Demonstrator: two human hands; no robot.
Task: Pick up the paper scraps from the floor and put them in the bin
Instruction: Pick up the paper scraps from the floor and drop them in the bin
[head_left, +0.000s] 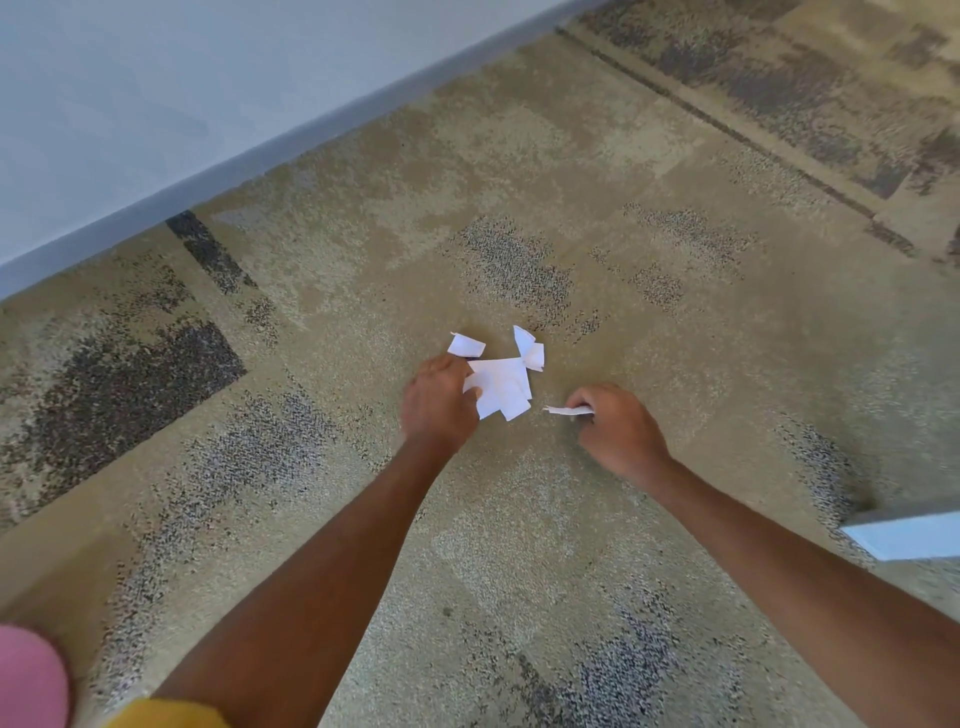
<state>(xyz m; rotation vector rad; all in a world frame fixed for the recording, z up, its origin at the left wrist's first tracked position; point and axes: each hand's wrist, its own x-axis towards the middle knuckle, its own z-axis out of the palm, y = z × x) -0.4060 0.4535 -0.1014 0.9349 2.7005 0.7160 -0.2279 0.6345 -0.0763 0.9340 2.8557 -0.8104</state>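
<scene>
Gripping a bundle of flat white paper scraps (500, 387), your left hand (439, 400) has its fingers curled over the bundle's near-left edge, with the thumb pressed on top of the sheets. The bundle fans out to the right of that hand and sits low over the beige and grey mottled carpet (519, 519).

Your right hand (618, 428) is just to the right of the bundle and apart from it. It pinches a thin white paper strip (569, 411) between thumb and curled fingers, and the strip's free end points left toward the bundle without touching it.

Just beyond your left hand's knuckles, a small folded white paper scrap (466, 345) lies on the carpet. Beyond the bundle's far right corner sits a crumpled white paper scrap (530, 349), touching that corner. You cannot tell whether it belongs to the held bundle or rests on the carpet.

Well to the right of your right forearm, a pale blue flat panel (909, 535) enters from the edge. Far beyond and left of both hands, a grey-blue wall (156, 104) meets the carpet along a grey skirting strip (311, 140). Near your left elbow are a yellow sleeve edge (166, 714) and, further left, a pink rounded shape (31, 675).
</scene>
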